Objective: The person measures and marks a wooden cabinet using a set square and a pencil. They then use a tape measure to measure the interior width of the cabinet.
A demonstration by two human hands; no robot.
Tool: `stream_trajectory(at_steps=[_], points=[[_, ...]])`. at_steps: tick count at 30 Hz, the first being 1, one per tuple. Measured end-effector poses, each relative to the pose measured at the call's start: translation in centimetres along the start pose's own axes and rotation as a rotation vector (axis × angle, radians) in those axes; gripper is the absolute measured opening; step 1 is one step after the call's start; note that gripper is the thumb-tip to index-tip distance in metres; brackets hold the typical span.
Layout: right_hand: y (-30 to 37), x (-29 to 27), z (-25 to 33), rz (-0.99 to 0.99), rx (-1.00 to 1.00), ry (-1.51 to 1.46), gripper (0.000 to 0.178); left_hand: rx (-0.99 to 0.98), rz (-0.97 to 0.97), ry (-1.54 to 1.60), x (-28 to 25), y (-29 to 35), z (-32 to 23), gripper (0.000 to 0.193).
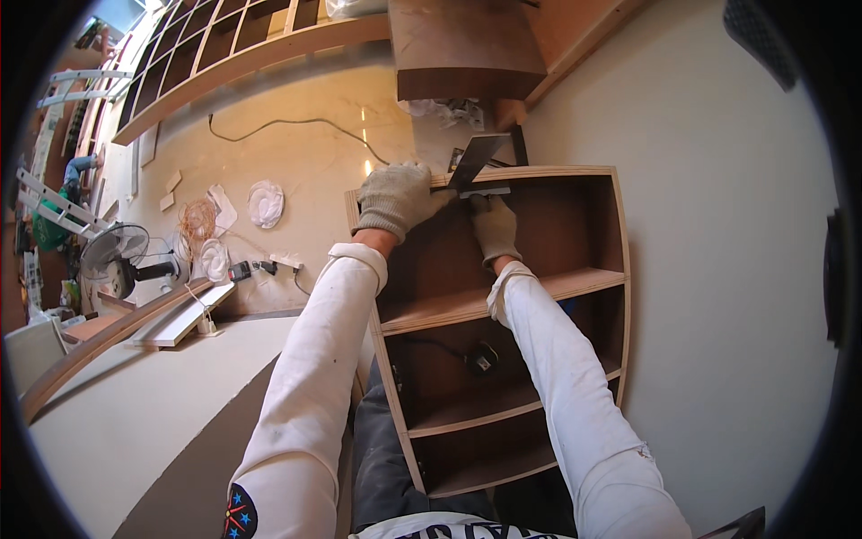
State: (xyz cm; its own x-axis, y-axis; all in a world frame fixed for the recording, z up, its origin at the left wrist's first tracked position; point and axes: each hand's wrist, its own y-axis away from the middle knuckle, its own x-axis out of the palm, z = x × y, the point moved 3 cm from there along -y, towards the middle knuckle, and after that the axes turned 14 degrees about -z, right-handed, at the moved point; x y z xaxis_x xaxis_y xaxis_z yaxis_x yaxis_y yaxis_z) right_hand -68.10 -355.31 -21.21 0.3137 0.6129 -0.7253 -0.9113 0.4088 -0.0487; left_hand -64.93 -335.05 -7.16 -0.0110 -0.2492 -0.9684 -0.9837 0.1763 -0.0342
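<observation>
A brown wooden shelf unit with pale plywood edges stands in front of me, its compartments facing up toward me. My left hand, in a knitted work glove, is closed over the top board near its left corner. Inside the top compartment, my gloved right hand pinches a thin light-grey strip close under that board. A dark flat blade-like piece slants up over the board between my hands; whether it joins the strip, I cannot tell. A black tape measure lies in the middle compartment.
A plain pale wall rises close on the right. Beyond the unit stands a dark brown box-like cabinet. To the left are a grid-like wooden frame, a fan, a power strip and a cable on the floor.
</observation>
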Motion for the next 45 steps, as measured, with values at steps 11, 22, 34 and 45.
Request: stream_trajectory(at_steps=[11, 22, 34, 45], points=[[-0.6, 0.8, -1.2, 0.107, -0.010, -0.007, 0.041, 0.048, -0.029, -0.032, 0.9, 0.0, 0.2, 0.057], [-0.5, -1.0, 0.8, 0.144, 0.102, -0.056, 0.042, 0.035, -0.066, -0.042, 1.3, 0.1, 0.4, 0.060], [0.3, -1.2, 2.4, 0.069, 0.046, 0.109, 0.039, 0.070, -0.105, -0.065, 1.5, 0.2, 0.4, 0.060], [0.6, -0.8, 2.2, 0.052, 0.042, 0.258, 0.036, 0.045, -0.058, -0.091, 1.2, 0.0, 0.1, 0.060]])
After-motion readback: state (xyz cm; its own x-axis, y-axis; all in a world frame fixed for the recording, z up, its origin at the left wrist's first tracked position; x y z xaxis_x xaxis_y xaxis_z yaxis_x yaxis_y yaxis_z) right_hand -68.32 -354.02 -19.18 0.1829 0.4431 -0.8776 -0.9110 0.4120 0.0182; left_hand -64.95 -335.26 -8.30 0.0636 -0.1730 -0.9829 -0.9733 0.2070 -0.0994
